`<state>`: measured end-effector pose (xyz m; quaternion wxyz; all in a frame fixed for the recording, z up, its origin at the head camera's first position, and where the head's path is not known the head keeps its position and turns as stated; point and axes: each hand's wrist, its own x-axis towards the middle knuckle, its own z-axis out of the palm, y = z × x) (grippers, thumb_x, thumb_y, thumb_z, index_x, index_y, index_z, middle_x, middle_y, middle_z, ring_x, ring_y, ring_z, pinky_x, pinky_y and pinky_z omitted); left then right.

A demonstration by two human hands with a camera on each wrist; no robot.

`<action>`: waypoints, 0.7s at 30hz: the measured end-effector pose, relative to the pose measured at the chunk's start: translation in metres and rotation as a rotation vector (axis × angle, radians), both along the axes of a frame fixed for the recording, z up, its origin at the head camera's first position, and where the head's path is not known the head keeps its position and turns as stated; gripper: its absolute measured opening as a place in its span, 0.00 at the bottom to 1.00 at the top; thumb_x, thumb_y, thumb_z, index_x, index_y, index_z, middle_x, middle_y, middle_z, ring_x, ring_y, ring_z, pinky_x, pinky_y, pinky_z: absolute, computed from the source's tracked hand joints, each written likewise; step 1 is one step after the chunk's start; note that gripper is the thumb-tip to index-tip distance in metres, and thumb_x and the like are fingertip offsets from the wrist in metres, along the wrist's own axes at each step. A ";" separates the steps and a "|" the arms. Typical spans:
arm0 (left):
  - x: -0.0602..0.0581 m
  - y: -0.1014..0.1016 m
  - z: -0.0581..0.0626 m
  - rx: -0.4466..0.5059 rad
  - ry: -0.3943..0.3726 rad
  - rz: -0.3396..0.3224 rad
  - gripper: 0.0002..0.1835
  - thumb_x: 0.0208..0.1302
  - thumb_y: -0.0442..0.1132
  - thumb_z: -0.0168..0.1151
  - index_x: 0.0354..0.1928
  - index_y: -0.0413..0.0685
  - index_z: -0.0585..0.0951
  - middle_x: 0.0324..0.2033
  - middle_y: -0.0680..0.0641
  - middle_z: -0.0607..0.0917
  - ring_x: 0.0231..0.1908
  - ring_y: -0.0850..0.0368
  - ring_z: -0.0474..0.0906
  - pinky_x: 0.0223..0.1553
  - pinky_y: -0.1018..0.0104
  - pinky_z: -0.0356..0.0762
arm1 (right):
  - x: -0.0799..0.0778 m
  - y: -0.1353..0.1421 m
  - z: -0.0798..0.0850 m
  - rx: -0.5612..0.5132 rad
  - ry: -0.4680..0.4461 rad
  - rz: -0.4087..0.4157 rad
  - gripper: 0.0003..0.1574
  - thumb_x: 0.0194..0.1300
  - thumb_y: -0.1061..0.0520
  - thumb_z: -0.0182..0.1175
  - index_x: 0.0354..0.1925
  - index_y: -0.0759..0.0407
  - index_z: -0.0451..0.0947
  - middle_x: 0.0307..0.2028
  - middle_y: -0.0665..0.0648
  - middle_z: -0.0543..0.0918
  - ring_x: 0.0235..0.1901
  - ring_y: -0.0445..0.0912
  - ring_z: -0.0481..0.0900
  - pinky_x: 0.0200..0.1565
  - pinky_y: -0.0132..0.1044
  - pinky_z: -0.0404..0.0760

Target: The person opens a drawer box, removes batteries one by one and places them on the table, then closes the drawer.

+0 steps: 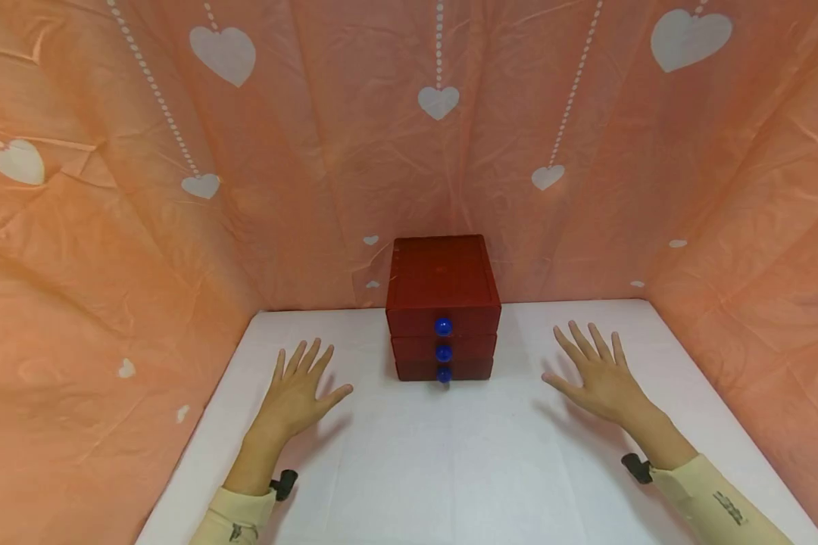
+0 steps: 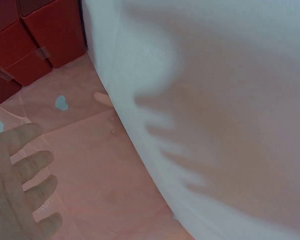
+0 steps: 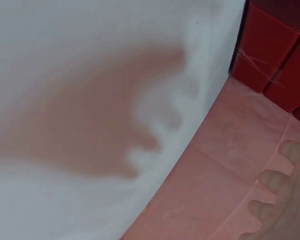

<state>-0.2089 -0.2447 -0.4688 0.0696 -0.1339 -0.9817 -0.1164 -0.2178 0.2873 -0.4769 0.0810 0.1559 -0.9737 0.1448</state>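
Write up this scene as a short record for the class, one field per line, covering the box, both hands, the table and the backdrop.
Object: red box, near the table's far edge
Drawers: three, stacked, apparently closed
Knobs: blue, one per drawer
Left hand: fingers spread, holding nothing
Right hand: fingers spread, holding nothing
Table: white surface
Backdrop: orange-pink, white hearts

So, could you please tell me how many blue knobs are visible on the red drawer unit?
3: a top knob, a middle knob and a bottom knob, one above another on the front of the red drawer unit. Its back is hidden.
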 end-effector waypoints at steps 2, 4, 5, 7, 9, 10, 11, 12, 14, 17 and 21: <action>0.001 0.001 0.001 -0.001 0.000 -0.001 0.48 0.71 0.66 0.63 0.82 0.42 0.66 0.82 0.35 0.60 0.83 0.32 0.48 0.81 0.31 0.33 | 0.000 0.000 -0.002 -0.002 0.011 0.005 0.57 0.74 0.28 0.60 0.85 0.55 0.54 0.84 0.70 0.53 0.83 0.71 0.41 0.78 0.73 0.31; 0.001 0.001 0.001 -0.002 0.000 -0.002 0.48 0.71 0.66 0.63 0.82 0.42 0.66 0.82 0.35 0.60 0.83 0.32 0.48 0.81 0.31 0.34 | -0.001 0.000 -0.004 -0.006 0.017 0.009 0.57 0.74 0.29 0.60 0.85 0.55 0.54 0.83 0.70 0.53 0.83 0.71 0.41 0.78 0.73 0.31; 0.002 0.001 0.002 -0.003 0.001 -0.003 0.48 0.71 0.67 0.63 0.81 0.42 0.66 0.82 0.35 0.60 0.83 0.32 0.48 0.81 0.31 0.34 | -0.001 0.001 -0.004 -0.009 0.019 0.011 0.57 0.74 0.29 0.60 0.85 0.55 0.54 0.83 0.70 0.53 0.83 0.70 0.41 0.78 0.73 0.31; 0.003 0.002 0.002 -0.004 0.001 -0.004 0.48 0.71 0.67 0.62 0.81 0.42 0.66 0.82 0.35 0.60 0.83 0.32 0.48 0.81 0.32 0.34 | -0.001 0.000 -0.005 -0.013 0.024 0.014 0.57 0.74 0.29 0.60 0.85 0.55 0.55 0.83 0.70 0.54 0.83 0.71 0.42 0.78 0.73 0.32; 0.003 0.003 0.003 -0.002 -0.001 -0.004 0.48 0.71 0.67 0.62 0.81 0.42 0.66 0.82 0.35 0.60 0.83 0.33 0.48 0.81 0.32 0.35 | -0.001 -0.001 -0.003 -0.015 0.014 0.013 0.57 0.74 0.29 0.60 0.85 0.55 0.54 0.83 0.70 0.53 0.83 0.70 0.41 0.78 0.72 0.31; 0.004 0.003 0.004 -0.001 -0.002 -0.004 0.48 0.71 0.67 0.62 0.82 0.42 0.66 0.82 0.35 0.60 0.83 0.33 0.48 0.81 0.32 0.35 | -0.002 -0.001 -0.002 -0.014 0.012 0.014 0.57 0.74 0.29 0.60 0.85 0.55 0.54 0.83 0.70 0.53 0.83 0.70 0.41 0.78 0.72 0.30; 0.004 0.004 0.004 0.001 -0.002 -0.005 0.48 0.71 0.67 0.62 0.82 0.42 0.66 0.82 0.35 0.60 0.83 0.33 0.48 0.81 0.32 0.35 | -0.002 -0.002 -0.001 -0.012 0.009 0.013 0.57 0.74 0.29 0.60 0.85 0.55 0.54 0.83 0.70 0.53 0.83 0.70 0.40 0.78 0.72 0.30; 0.004 0.004 0.005 0.000 -0.002 -0.006 0.49 0.71 0.67 0.62 0.82 0.43 0.65 0.82 0.35 0.60 0.83 0.33 0.48 0.81 0.32 0.35 | -0.002 -0.002 0.000 -0.011 0.007 0.013 0.57 0.75 0.29 0.59 0.86 0.55 0.54 0.84 0.70 0.53 0.83 0.70 0.40 0.78 0.72 0.29; 0.004 0.005 0.006 0.000 0.003 -0.008 0.49 0.71 0.67 0.62 0.82 0.43 0.65 0.82 0.35 0.60 0.83 0.33 0.48 0.81 0.32 0.36 | -0.003 -0.004 0.004 -0.008 -0.003 0.014 0.57 0.75 0.29 0.59 0.86 0.55 0.53 0.84 0.70 0.52 0.83 0.70 0.40 0.78 0.71 0.29; 0.004 0.006 0.007 -0.004 0.012 -0.013 0.49 0.71 0.68 0.62 0.82 0.43 0.65 0.82 0.35 0.61 0.83 0.34 0.49 0.81 0.32 0.37 | -0.005 -0.007 0.009 -0.005 -0.004 0.017 0.56 0.75 0.29 0.58 0.86 0.55 0.54 0.84 0.69 0.52 0.83 0.70 0.40 0.79 0.70 0.28; 0.006 0.010 0.011 0.002 0.019 -0.025 0.49 0.71 0.68 0.62 0.82 0.44 0.65 0.82 0.36 0.61 0.83 0.34 0.48 0.81 0.32 0.37 | -0.007 -0.011 0.013 -0.001 -0.006 0.024 0.57 0.75 0.28 0.58 0.86 0.55 0.54 0.84 0.69 0.52 0.83 0.70 0.40 0.79 0.68 0.26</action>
